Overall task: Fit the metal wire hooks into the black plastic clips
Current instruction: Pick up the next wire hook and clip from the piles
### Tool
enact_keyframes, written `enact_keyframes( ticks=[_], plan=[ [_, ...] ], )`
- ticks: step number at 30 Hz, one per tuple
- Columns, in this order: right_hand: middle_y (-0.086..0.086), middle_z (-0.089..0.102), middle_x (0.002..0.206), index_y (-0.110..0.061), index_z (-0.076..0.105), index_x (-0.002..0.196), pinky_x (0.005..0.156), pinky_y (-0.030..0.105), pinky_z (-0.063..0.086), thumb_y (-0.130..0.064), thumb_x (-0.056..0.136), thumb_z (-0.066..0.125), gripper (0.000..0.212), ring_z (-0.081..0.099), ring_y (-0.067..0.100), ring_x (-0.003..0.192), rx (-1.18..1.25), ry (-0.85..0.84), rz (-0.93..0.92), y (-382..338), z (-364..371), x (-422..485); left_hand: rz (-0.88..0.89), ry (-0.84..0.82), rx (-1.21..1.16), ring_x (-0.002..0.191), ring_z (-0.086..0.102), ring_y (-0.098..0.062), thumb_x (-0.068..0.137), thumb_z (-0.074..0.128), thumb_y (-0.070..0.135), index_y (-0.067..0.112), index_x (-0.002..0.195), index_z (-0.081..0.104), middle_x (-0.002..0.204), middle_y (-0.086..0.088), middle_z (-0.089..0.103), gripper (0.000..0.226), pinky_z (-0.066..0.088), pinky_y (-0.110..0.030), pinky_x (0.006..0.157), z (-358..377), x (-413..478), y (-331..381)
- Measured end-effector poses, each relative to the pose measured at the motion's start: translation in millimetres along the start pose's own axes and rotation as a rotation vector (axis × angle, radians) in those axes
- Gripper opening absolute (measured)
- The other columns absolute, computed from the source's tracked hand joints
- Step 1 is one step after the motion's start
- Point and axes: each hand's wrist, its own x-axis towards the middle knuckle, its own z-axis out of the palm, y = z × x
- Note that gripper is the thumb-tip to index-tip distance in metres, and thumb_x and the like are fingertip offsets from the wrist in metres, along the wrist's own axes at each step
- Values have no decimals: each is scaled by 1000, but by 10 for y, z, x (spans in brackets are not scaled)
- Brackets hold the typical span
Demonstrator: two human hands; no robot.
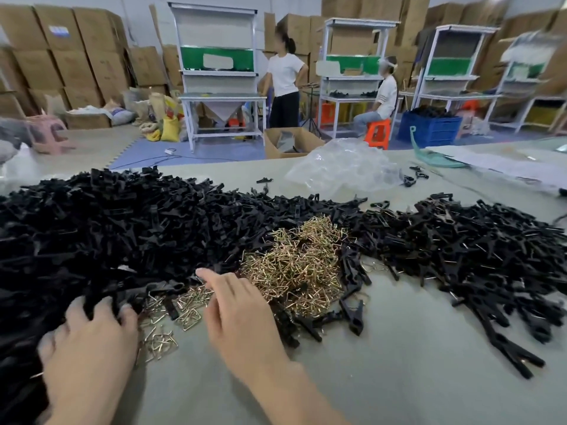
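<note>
A big heap of black plastic clips [116, 222] covers the left and middle of the table. A pile of brass-coloured metal wire hooks [294, 268] lies in front of it, with more loose hooks [171, 314] nearer me. A second spread of black clips [478, 256], many with wire fitted, lies at the right. My left hand [89, 335] rests at the near edge of the black heap, its fingertips curled into the clips; whether it grips one is hidden. My right hand [236, 308] reaches over the loose hooks with fingers stretched forward, holding nothing I can see.
The table [399, 378] has a grey-green cloth top. A crumpled clear plastic bag [343, 164] lies at the back, papers and a green strip [429, 154] at the far right. Beyond stand white workbenches, cardboard boxes and two people.
</note>
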Motion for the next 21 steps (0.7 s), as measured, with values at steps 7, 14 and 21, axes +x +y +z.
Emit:
enact_keyframes(
  ticks=[7,14,21],
  plan=[
    [-3,61,113,-23,54,137,90,33,48,-23,97,35,44,54,17,98,-80,13,-10,87,32,62,148,-58,31,109,53,-50,93,63,39,6,126,62,117,-29,59,46,41,-58,91,44,36,77],
    [-7,61,108,-21,60,131,87,29,49,-21,96,37,41,54,12,97,16,66,20,152,48,87,184,-92,-85,103,57,-39,99,54,32,17,126,62,112,-15,60,32,48,-48,84,77,45,103],
    [-13,57,106,-23,61,128,84,18,45,-22,96,37,39,52,3,98,66,99,29,189,56,95,106,-49,-217,72,58,-34,94,60,18,10,104,63,98,-1,48,13,44,-38,64,44,35,113]
  ],
)
